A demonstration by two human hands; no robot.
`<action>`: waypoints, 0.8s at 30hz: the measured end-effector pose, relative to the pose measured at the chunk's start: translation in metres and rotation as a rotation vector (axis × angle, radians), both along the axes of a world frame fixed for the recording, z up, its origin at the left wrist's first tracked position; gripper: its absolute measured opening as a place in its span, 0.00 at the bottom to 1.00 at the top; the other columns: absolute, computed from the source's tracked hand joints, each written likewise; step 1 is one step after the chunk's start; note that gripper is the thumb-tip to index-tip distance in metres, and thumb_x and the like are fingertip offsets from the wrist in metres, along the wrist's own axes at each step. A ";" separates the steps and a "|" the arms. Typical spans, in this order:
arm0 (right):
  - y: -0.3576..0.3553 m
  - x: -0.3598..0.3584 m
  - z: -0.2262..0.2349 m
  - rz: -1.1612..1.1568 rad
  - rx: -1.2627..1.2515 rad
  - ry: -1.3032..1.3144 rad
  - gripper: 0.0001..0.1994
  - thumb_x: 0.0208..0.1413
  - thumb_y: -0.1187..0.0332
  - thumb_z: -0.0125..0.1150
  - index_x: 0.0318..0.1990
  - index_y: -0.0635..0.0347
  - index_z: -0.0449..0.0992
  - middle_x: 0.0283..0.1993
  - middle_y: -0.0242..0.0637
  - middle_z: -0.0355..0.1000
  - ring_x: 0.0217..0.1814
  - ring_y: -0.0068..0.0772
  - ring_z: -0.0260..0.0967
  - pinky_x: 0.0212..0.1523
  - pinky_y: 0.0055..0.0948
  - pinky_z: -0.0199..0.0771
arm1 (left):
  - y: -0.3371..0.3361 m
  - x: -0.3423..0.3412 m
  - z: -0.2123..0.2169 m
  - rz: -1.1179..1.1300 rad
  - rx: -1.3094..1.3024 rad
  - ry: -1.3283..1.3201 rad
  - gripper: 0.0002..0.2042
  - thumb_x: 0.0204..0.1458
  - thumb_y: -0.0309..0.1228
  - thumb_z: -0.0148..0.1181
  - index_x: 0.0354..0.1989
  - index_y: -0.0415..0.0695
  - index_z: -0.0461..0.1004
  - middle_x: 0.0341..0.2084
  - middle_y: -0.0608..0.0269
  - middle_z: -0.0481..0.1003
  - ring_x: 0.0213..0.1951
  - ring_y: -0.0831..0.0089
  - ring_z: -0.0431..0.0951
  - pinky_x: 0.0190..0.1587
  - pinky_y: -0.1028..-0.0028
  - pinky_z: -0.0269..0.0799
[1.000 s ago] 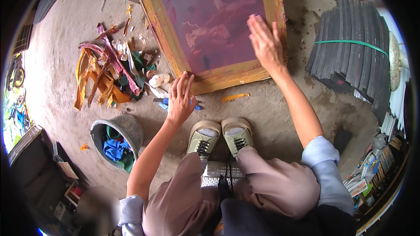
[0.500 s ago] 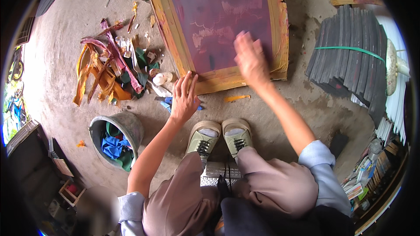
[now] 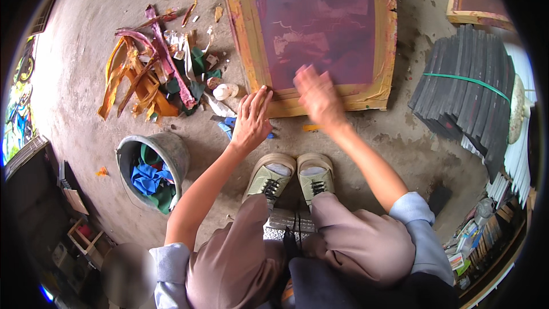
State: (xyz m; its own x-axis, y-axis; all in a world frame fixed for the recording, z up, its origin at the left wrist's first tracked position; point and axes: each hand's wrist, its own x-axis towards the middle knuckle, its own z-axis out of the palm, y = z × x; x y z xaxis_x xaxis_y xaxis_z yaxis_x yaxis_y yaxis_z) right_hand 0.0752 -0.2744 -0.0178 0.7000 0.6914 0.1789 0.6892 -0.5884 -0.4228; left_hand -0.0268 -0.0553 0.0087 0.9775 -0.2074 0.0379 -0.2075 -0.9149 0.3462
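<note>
A printing screen (image 3: 309,6) with purple mesh lies in front of me, its wooden rim (image 3: 243,28) bound in yellowish-brown tape. My left hand (image 3: 251,120) rests its outstretched fingers on the near left corner of that rim. Over the near edge of the mesh is my right hand (image 3: 321,100), smeared by motion, its fingers stretched out and nothing visible in them. Whether the palm touches the mesh I cannot tell. Beside my left hand, partly beneath it, lies a blue-handled cutter (image 3: 226,127). An orange strip (image 3: 311,128) lies near the rim.
Torn tape scraps (image 3: 143,80) lie heaped at the left, with a white roundish object (image 3: 225,91) beside them. A grey bucket (image 3: 182,157) holds blue and green scraps. To the right stand dark sheets (image 3: 457,88) tied with green strap. Another framed screen (image 3: 479,3) is far right.
My right hand has swept left and nearer across the mesh, toward the near rim. The left hand stays at the corner. The whole view has shifted slightly.
</note>
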 end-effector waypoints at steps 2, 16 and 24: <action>0.027 -0.022 0.000 0.243 -0.108 -0.061 0.28 0.59 0.59 0.55 0.67 0.50 0.62 0.73 0.25 0.52 0.77 0.24 0.42 0.76 0.42 0.36 | 0.008 0.002 0.001 -0.029 -0.026 -0.006 0.41 0.40 0.30 0.62 0.67 0.35 0.53 0.68 0.52 0.52 0.64 0.54 0.56 0.67 0.58 0.53; 0.004 0.003 0.008 0.180 -0.182 -0.113 0.31 0.59 0.63 0.56 0.70 0.42 0.55 0.74 0.18 0.50 0.76 0.18 0.42 0.76 0.44 0.36 | -0.001 -0.002 0.008 0.032 0.204 0.027 0.37 0.45 0.32 0.57 0.67 0.36 0.54 0.69 0.49 0.49 0.64 0.58 0.56 0.66 0.63 0.56; 0.019 -0.017 0.017 0.198 -0.181 -0.022 0.32 0.59 0.59 0.55 0.70 0.44 0.54 0.75 0.19 0.46 0.77 0.21 0.38 0.76 0.47 0.33 | 0.000 -0.001 0.009 -0.023 0.499 -0.030 0.38 0.45 0.30 0.56 0.70 0.46 0.53 0.69 0.53 0.50 0.60 0.64 0.62 0.61 0.66 0.60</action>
State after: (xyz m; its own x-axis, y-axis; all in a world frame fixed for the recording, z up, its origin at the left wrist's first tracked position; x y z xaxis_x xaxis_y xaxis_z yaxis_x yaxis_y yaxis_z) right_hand 0.0586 -0.2555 -0.0010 0.5450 0.8367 0.0540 0.8065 -0.5056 -0.3066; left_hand -0.0279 -0.0549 0.0172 0.9726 -0.2287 -0.0429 -0.2325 -0.9627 -0.1386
